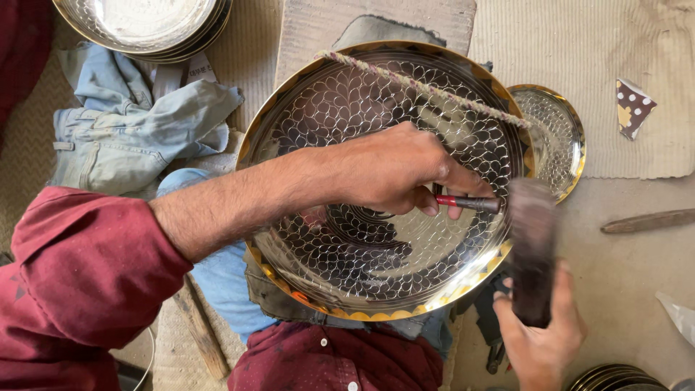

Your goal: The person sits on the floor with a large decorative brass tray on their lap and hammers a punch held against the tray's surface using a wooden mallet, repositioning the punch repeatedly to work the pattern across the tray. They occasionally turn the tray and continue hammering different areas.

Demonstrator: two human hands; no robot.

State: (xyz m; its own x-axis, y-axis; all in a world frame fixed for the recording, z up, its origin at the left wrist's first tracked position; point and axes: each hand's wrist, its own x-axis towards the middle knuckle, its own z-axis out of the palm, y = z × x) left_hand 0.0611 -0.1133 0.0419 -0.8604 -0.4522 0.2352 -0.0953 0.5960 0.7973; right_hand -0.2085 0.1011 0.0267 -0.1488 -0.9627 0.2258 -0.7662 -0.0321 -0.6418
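1. Far left: red sleeve (79, 268) of the person's left arm, cut off by the frame's left and bottom edges.
2. Upper left: crumpled pale-blue denim cloth (130, 130) on the mat. Above it, a stack of shiny plates (145, 25), top half out of frame.
3. Centre: large round metal plate (376, 181) with gold rim and scale-like engraved pattern, propped on the person's lap. Lower rim sits over blue trousers and a red shirt hem; what supports it underneath is hidden.
4. A twisted cord (427, 90) runs across the plate's upper part, from top rim to right rim; both ends hard to trace.
5. Left hand (394, 170) reaches over the plate, fingers pinched together on a thin punch tool (470, 203) with a red band. The tip's contact point is blurred by the hammer.
6. Right of the tool: dark hammer (532, 250), head motion-blurred just beside the tool's end; touching or not, cannot tell.
7. Right hand (543, 333) at bottom, clamped around the hammer handle; wrist cut off by the bottom edge.
8. Behind the large plate's right rim: smaller patterned plate (561, 137), partly hidden.
9. Right: wooden stick (648, 221) on the floor, scrap of dotted paper (633, 105) on the mat.
10. Bottom right corner: more stacked plates (615, 378), mostly cut off.
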